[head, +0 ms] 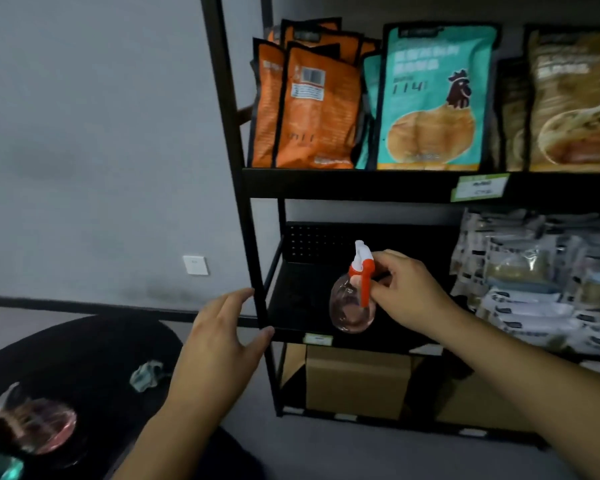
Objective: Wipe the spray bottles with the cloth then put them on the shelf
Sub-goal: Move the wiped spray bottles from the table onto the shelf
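Shelf point(326, 188): pouches point(312, 109) above, box point(357, 379) below (bottle point(352, 310) w/ right hand point(409, 289)).

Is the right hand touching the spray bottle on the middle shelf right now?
Touching. The head view shows the right hand with fingers pinching the orange-and-white spray head of the clear pink spray bottle, which is at the black shelf.

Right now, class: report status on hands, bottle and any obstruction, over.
Right hand grips spray bottle at its head, over middle shelf. Left hand open beside the frame. Cloth on round table. Nothing blocking.
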The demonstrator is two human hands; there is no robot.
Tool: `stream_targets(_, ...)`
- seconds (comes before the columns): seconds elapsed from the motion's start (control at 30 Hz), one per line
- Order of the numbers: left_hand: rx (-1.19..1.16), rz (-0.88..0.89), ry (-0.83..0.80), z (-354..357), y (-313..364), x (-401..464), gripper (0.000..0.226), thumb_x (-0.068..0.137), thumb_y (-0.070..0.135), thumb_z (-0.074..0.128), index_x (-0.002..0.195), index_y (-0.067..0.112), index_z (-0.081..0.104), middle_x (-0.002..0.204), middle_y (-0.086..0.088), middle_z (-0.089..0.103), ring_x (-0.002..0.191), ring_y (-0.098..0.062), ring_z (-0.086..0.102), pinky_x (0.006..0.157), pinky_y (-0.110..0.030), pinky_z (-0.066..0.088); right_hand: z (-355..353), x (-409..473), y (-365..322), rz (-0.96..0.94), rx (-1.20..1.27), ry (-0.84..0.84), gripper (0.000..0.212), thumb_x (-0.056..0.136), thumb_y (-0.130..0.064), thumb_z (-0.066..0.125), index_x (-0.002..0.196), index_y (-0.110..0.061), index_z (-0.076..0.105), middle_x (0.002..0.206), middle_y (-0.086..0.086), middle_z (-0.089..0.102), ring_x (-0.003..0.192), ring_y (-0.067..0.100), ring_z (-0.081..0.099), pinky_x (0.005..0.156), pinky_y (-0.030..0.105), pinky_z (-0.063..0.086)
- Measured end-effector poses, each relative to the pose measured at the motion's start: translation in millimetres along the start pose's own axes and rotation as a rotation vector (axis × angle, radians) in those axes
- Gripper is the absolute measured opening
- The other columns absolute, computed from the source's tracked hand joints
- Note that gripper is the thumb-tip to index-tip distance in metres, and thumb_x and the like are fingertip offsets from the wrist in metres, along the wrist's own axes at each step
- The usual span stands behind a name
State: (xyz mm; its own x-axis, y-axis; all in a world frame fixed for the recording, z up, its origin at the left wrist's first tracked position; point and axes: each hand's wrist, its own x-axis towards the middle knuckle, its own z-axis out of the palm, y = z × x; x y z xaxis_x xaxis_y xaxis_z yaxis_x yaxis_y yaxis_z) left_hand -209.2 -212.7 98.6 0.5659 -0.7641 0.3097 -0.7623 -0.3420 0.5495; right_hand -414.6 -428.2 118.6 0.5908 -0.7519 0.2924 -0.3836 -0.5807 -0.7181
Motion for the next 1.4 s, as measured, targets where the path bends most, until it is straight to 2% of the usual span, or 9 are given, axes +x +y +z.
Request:
stream_targets(0.13, -0.002, 0.035, -0.061, 30, 21, 13, 0.069, 0.095, 0.05, 0.075, 0.155, 0.038, 0.045, 0.152, 0.012, 0.053, 0.142, -0.014, 0.047, 0.111, -0.036, 0.047, -33, 4, 42, 0.07, -0.07, 0.056, 0.019, 0.094, -0.036, 0.073, 0.112, -0.029, 0.07, 0.103, -0.013, 0.061, 0.086, 0.004, 0.063, 0.07, 0.018, 0.045)
stream_targets(0.3, 0.002, 0.054, -0.119, 61, 36, 26, 0.068, 0.094, 0.053, 0.074, 0.155, 0.039, 0.046, 0.153, 0.011, 0.053, 0.143, -0.014, 0.047, 0.111, -0.039, 0.05, -61, 10, 96, 0.156, -0.125, 0.114, 0.016, 0.095, -0.035, 0.073, 0.109, -0.031, 0.069, 0.107, -0.01, 0.063, 0.095, 0.011, 0.064, 0.081, 0.03, 0.051)
stream_targets(0.67, 0.031, 0.092, -0.177, 107, 50, 57, 0.069, 0.092, 0.052, 0.075, 0.153, 0.035, 0.05, 0.151, 0.011, 0.056, 0.144, -0.014, 0.048, 0.113, -0.038, 0.046, -75, 37, 182, 0.316, -0.257, 0.136, 0.026, 0.096, -0.038, 0.071, 0.108, -0.015, 0.071, 0.1, 0.002, 0.069, 0.089, 0.019, 0.064, 0.072, 0.028, 0.044)
stream_targets(0.73, 0.031, 0.096, -0.182, 113, 52, 62, 0.068, 0.092, 0.052, 0.075, 0.153, 0.035, 0.05, 0.152, 0.012, 0.056, 0.144, -0.014, 0.048, 0.112, -0.037, 0.047, -72, 41, 192, 0.338, -0.26, 0.121, 0.029, 0.097, -0.042, 0.069, 0.108, -0.015, 0.072, 0.098, 0.002, 0.072, 0.088, 0.019, 0.067, 0.067, 0.028, 0.047)
stream_targets(0.83, 0.023, 0.099, -0.189, 122, 55, 67, 0.068, 0.092, 0.05, 0.076, 0.153, 0.033, 0.051, 0.152, 0.011, 0.056, 0.143, -0.015, 0.05, 0.111, -0.037, 0.047, -67, 45, 204, 0.355, -0.237, 0.109, 0.028, 0.097, -0.045, 0.067, 0.105, -0.018, 0.073, 0.092, 0.001, 0.073, 0.086, 0.019, 0.069, 0.073, 0.032, 0.052)
stream_targets(1.0, 0.029, 0.114, -0.194, 129, 55, 72, 0.066, 0.092, 0.051, 0.075, 0.151, 0.034, 0.052, 0.149, 0.012, 0.058, 0.14, -0.013, 0.052, 0.108, -0.035, 0.049, -59, 50, 215, 0.359, -0.247, 0.117, 0.022, 0.097, -0.041, 0.069, 0.102, -0.02, 0.072, 0.083, -0.001, 0.069, 0.073, 0.012, 0.063, 0.064, 0.027, 0.047)
stream_targets(1.23, 0.046, 0.096, -0.182, 127, 55, 73, 0.066, 0.092, 0.051, 0.076, 0.151, 0.033, 0.053, 0.15, 0.011, 0.058, 0.143, -0.016, 0.05, 0.112, -0.041, 0.048, -54, 52, 227, 0.394, -0.244, 0.111, 0.029, 0.097, -0.044, 0.067, 0.11, -0.018, 0.073, 0.087, 0.003, 0.073, 0.079, 0.019, 0.066, 0.086, 0.038, 0.055)
stream_targets(1.33, 0.055, 0.092, -0.178, 125, 56, 71, 0.067, 0.092, 0.052, 0.075, 0.152, 0.034, 0.051, 0.15, 0.012, 0.057, 0.142, -0.015, 0.049, 0.111, -0.04, 0.048, -54, 50, 226, 0.359, -0.205, 0.099, 0.022, 0.099, -0.04, 0.066, 0.115, -0.027, 0.072, 0.087, -0.014, 0.07, 0.091, 0.012, 0.064, 0.105, 0.046, 0.046)
stream_targets(1.4, 0.05, 0.086, -0.175, 122, 57, 70, 0.067, 0.092, 0.05, 0.076, 0.152, 0.034, 0.052, 0.149, 0.011, 0.058, 0.142, -0.016, 0.049, 0.111, -0.04, 0.048, -56, 47, 222, 0.347, -0.166, 0.074, 0.024, 0.101, -0.034, 0.065, 0.122, -0.026, 0.071, 0.094, -0.018, 0.07, 0.094, 0.01, 0.065, 0.1, 0.038, 0.048)
